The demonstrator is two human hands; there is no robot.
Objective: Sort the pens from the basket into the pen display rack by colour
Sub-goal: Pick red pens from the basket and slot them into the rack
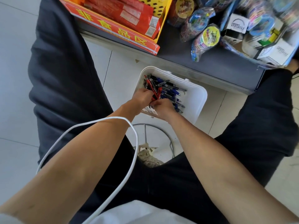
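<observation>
A white plastic basket sits on the tiled floor between my knees, holding several blue, black and red pens. My left hand reaches into the basket's near left side, its fingers curled round a bunch of red pens. My right hand is beside it, and its fingertips pinch the lower ends of the same red pens. No pen display rack is in view.
A grey shelf edge runs behind the basket, bearing a red and yellow box and bagged toys. A white cable loops over my left forearm. A wire stool frame stands under me.
</observation>
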